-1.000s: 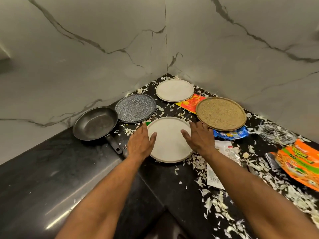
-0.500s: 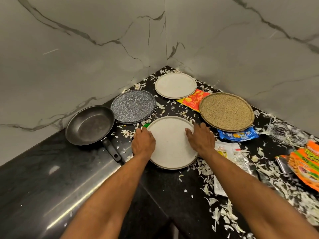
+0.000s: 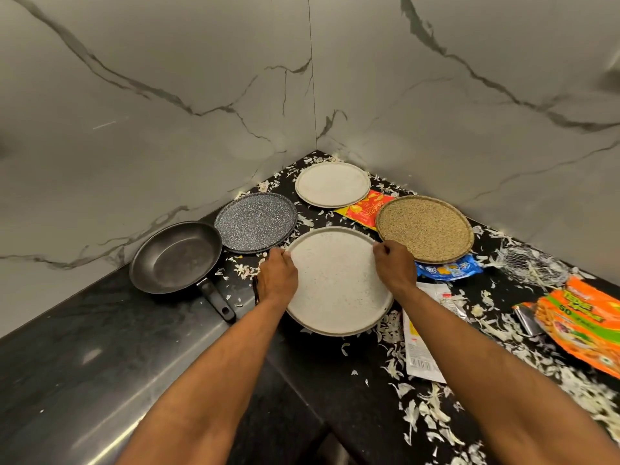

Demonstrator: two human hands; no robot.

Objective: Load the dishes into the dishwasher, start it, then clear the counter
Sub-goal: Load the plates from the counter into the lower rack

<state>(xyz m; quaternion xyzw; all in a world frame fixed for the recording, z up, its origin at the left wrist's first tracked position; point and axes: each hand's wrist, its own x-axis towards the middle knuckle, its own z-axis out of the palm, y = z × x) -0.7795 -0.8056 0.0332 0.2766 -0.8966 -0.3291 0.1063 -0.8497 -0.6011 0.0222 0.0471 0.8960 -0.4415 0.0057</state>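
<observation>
Where hands grip, brown plate [image 3: 424,227] just beside white plate [image 3: 337,281]

You can read "ORIGINAL" on the red snack wrapper [image 3: 365,209] that lies partly under the white plate [image 3: 332,184] in the corner. On the orange and green packet [image 3: 583,325] at your right you can make out a large "50"; its other lettering is too blurred. The white paper label [image 3: 423,344] carries a barcode, its digits illegible. The blue wrapper's [image 3: 448,269] print cannot be read.

Both hands [image 3: 278,276] now grip the near white plate [image 3: 337,283], tilting it up.
</observation>
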